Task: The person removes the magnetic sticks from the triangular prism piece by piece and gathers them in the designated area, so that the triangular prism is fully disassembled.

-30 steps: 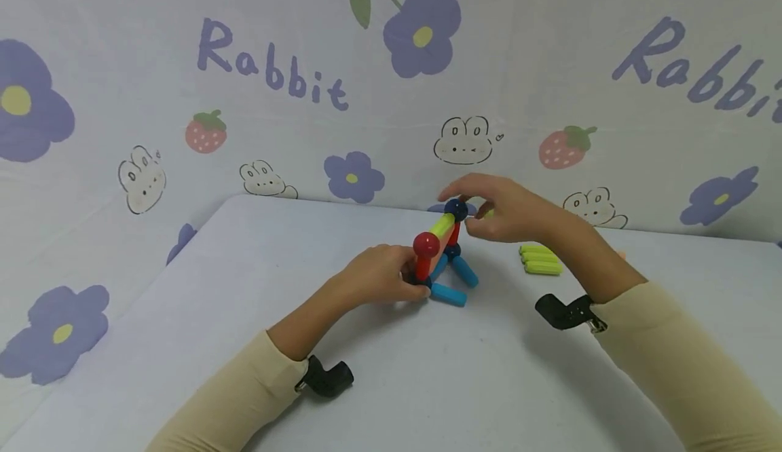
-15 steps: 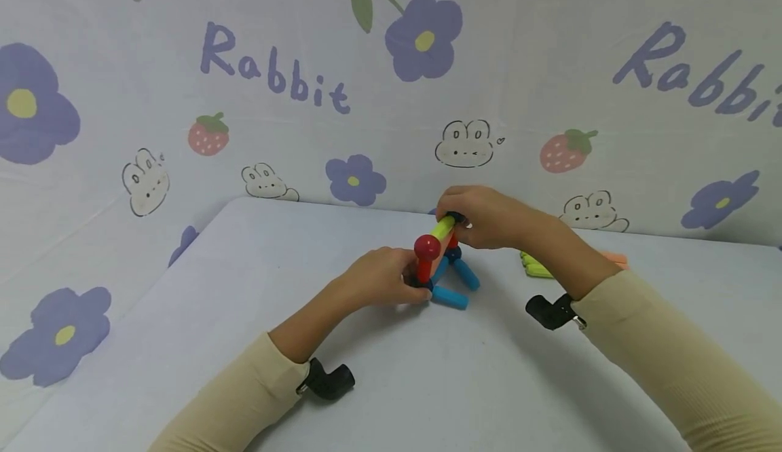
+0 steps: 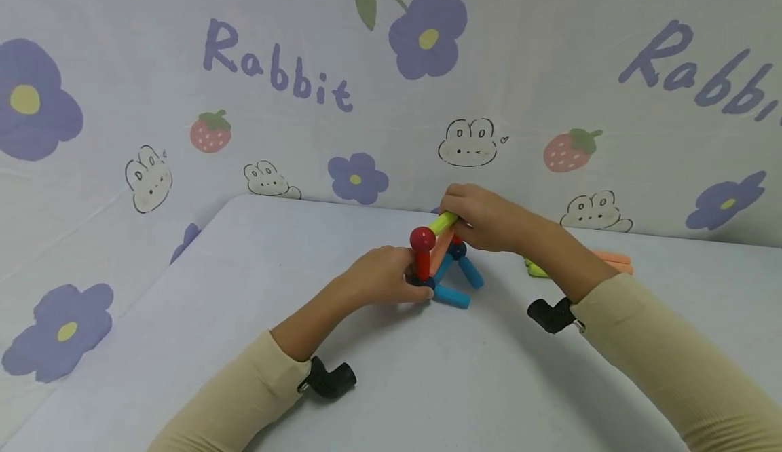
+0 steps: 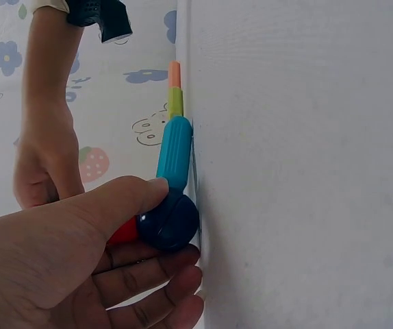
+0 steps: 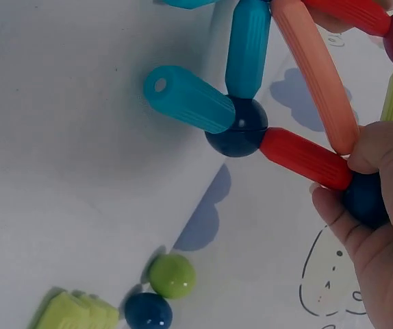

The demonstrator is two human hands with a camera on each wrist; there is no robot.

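A small frame of coloured rods and balls stands on the white table [image 3: 391, 384]. My left hand [image 3: 381, 275] holds its near lower dark blue ball [image 4: 172, 226], the thumb by a light blue rod [image 4: 174, 154]. At the far upper corner my right hand [image 3: 489, 218] grips another dark blue ball [image 5: 365, 199], partly hidden by the fingers. A red rod [image 5: 305, 157] joins that ball to a lower dark blue ball [image 5: 237, 130]. An orange rod [image 5: 320, 79] slants across the side. Along the top, a yellow-green rod [image 3: 442, 223] reaches a red ball [image 3: 422, 239].
Behind the right forearm lie yellow-green rods [image 5: 77, 314] and orange rods [image 3: 613, 258]. A green ball [image 5: 172, 275] and a loose dark blue ball [image 5: 148, 312] sit beside them. A patterned cloth [image 3: 287, 140] hangs behind the table.
My right hand has come down from above the far upper dark blue ball and closed round it. The left hand keeps its hold low on the frame.
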